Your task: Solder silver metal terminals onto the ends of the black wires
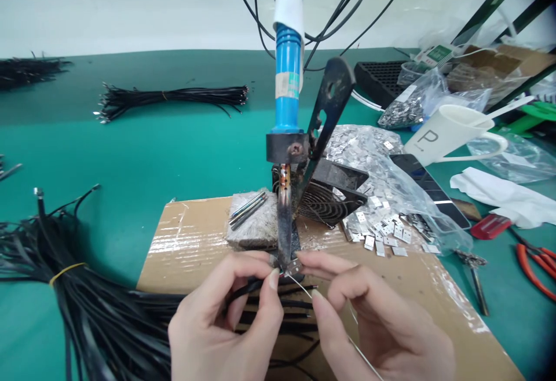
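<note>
On the green table [143, 149], a cardboard sheet [195, 236] carries the upright soldering iron [287, 109]. At six o'clock below its tip, the left hand [230, 323] pinches a black wire [260, 284]; the right hand [373, 323] pinches a metal tab [295, 266] and solder wire [304, 288].

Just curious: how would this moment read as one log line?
left hand: holds black wire | right hand: holds metal tab at soldering iron tip

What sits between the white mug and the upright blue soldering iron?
In the head view, a black metal bracket and a clear bag of small metal plates lie between the white mug and blue soldering iron.
</note>
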A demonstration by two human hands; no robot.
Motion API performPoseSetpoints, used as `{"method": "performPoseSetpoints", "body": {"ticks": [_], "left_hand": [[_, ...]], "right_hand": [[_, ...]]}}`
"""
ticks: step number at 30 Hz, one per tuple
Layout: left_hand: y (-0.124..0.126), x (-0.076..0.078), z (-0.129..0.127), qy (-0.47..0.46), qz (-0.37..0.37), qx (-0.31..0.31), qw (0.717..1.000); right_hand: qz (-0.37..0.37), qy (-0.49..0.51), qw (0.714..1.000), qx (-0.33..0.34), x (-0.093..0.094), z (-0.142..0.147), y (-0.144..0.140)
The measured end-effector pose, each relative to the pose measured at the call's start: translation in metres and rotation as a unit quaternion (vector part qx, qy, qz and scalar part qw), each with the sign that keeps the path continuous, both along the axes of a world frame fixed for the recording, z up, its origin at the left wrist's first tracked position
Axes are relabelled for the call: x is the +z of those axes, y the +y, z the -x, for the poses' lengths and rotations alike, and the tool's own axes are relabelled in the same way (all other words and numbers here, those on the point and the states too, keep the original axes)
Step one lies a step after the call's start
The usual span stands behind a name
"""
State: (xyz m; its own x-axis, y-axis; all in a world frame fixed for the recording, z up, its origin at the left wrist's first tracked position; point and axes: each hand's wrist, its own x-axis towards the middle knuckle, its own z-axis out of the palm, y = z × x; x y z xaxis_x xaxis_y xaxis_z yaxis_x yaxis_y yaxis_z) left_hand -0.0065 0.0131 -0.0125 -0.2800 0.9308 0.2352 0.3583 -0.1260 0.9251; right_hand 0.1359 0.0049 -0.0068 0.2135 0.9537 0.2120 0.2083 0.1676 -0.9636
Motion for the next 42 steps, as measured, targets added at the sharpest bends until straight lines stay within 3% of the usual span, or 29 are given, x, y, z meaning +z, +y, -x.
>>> {"method": "performPoseSetpoints", "body": {"ticks": [8, 13, 19, 32, 36, 40, 42], "left_hand": [[0.003, 0.002, -0.004, 0.035, 0.004, 0.089, 0.995], [0.003, 0.000, -0.004, 0.049, -0.001, 0.073, 0.996], [-0.004, -0.004, 0.002, 0.067, -0.005, -0.002, 0.998], [-0.003, -0.009, 0.002, 0.027, -0.003, -0.026, 0.999], [-0.004, -0.009, 0.003, 0.000, -0.002, -0.028, 1.000], [-0.005, -0.009, 0.007, -0.017, 0.015, -0.036, 0.999], [-0.009, -0.011, 0.006, -0.018, 0.031, -0.039, 0.999]], "right_hand": [[-0.009, -0.007, 1.000, -0.004, -0.005, 0.001, 0.000], [-0.027, 0.013, 1.000, -0.009, -0.008, 0.004, 0.000], [-0.033, 0.002, 0.999, -0.018, -0.008, 0.004, 0.000], [-0.025, 0.016, 1.000, -0.010, -0.017, 0.005, -0.004], [0.028, 0.033, 0.997, -0.060, -0.015, -0.012, -0.002], [0.043, 0.178, 0.982, -0.053, -0.016, -0.053, 0.006], [0.073, 0.194, 0.975, -0.075, -0.020, -0.076, 0.010]]}}
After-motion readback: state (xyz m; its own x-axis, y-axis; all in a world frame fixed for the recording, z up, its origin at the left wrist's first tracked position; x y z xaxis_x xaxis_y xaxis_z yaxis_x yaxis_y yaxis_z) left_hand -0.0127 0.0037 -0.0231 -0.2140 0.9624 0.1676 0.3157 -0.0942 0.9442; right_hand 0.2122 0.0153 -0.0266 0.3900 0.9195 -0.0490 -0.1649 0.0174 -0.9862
